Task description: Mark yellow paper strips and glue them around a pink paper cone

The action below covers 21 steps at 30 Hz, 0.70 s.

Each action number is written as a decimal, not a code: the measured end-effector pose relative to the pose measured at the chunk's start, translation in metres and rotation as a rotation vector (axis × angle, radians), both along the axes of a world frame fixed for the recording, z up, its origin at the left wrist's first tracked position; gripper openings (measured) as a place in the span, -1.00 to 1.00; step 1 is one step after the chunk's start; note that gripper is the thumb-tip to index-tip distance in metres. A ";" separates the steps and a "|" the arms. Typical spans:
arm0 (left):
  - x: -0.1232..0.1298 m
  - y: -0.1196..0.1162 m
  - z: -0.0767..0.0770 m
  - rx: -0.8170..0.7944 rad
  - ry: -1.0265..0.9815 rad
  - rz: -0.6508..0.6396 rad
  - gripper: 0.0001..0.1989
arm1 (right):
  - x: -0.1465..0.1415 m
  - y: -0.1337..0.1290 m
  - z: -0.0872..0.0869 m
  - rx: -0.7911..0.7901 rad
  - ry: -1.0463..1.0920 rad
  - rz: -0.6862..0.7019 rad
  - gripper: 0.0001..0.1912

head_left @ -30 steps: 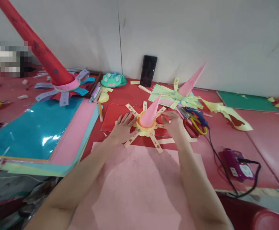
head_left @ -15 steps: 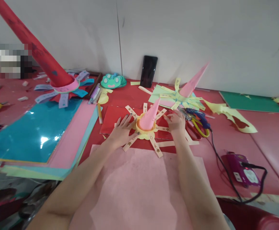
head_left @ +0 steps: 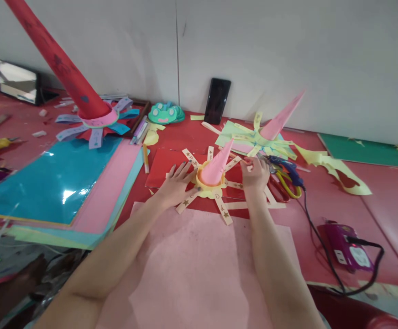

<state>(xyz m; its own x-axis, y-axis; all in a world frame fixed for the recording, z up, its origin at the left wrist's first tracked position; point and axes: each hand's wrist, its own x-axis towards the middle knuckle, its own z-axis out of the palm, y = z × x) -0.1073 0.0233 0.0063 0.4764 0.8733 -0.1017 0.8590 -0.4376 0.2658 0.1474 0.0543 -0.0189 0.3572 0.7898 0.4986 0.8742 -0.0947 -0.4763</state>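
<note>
A pink paper cone (head_left: 216, 170) stands tilted in a yellow paper ring with a scalloped base (head_left: 207, 192). Pale strips (head_left: 223, 211) with brown stars and letters spread out from it over a red sheet (head_left: 159, 168). My left hand (head_left: 175, 185) lies open at the left side, its fingers spread and the thumb touching the ring's edge. On the right, my right hand (head_left: 255, 173) has its fingers curled together beside the strips. A thin, pencil-like stick (head_left: 235, 156) runs from its fingertips toward the cone; the grip itself is partly hidden.
Scissors with red and yellow handles (head_left: 286, 185) and a blue glue gun (head_left: 285, 167) lie right of my hand, its cord running to a purple box (head_left: 348, 246). Behind stand a phone (head_left: 217, 101) and another pink cone (head_left: 281, 118). A tall red cone (head_left: 65, 68) rises at left.
My right hand has moved slightly right, away from the cone, and its fingers have curled in. The left hand stays by the ring. The view has shifted slightly left.
</note>
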 end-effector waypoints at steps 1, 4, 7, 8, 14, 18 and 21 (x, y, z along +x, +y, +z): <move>0.000 0.000 0.000 0.001 -0.001 -0.002 -0.36 | -0.003 -0.001 0.001 -0.035 0.011 0.025 -0.76; -0.001 0.000 -0.002 0.010 -0.004 -0.010 -0.35 | -0.009 -0.004 0.004 -0.082 0.006 0.067 -0.71; -0.001 0.001 -0.003 0.014 -0.006 -0.014 -0.35 | -0.010 -0.007 0.006 -0.078 0.004 0.087 -0.68; -0.001 0.001 -0.003 0.015 -0.006 -0.013 -0.35 | -0.010 -0.008 0.008 -0.071 0.013 0.094 -0.67; 0.000 0.001 -0.003 0.025 -0.006 -0.002 -0.37 | -0.012 -0.019 0.019 0.026 0.053 0.155 -0.69; 0.001 0.002 -0.001 0.056 -0.016 0.017 -0.40 | -0.020 -0.025 0.024 -0.007 0.068 0.307 -0.74; 0.002 0.002 0.000 0.078 -0.020 0.032 -0.41 | -0.025 -0.025 0.021 -0.058 0.115 0.443 -0.71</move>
<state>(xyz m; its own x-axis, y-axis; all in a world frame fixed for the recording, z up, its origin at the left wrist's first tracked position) -0.1057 0.0250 0.0063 0.4490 0.8932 -0.0230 0.8678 -0.4298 0.2493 0.1226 0.0291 0.0025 0.0291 0.9045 0.4255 0.7780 0.2468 -0.5777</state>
